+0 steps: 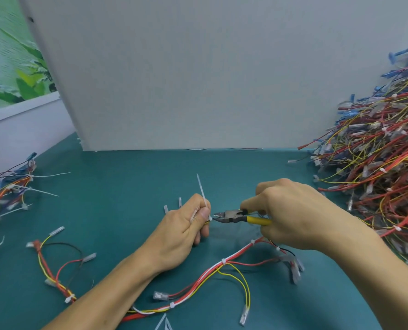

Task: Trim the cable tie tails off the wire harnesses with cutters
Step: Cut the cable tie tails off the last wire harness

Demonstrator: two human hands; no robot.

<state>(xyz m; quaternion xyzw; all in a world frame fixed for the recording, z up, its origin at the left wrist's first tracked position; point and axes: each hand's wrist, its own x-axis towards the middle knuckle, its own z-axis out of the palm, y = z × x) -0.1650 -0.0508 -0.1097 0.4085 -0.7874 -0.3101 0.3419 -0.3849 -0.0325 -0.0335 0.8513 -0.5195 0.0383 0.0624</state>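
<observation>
My left hand (186, 232) pinches a wire harness at a white cable tie, whose long tail (201, 190) sticks up and away from the fingers. My right hand (293, 215) grips yellow-handled cutters (238, 216). Their dark jaws point left and sit at the base of that tail, right beside my left thumb. The harness (212, 270) of red, white and yellow wires trails down across the green table (126, 186) toward me, with clear connectors at its ends.
A large heap of red, yellow and blue harnesses (384, 153) fills the right side. A smaller pile with untrimmed tie tails (10, 186) lies at the left edge. Another harness (55, 270) lies front left. A grey panel (198, 79) stands behind.
</observation>
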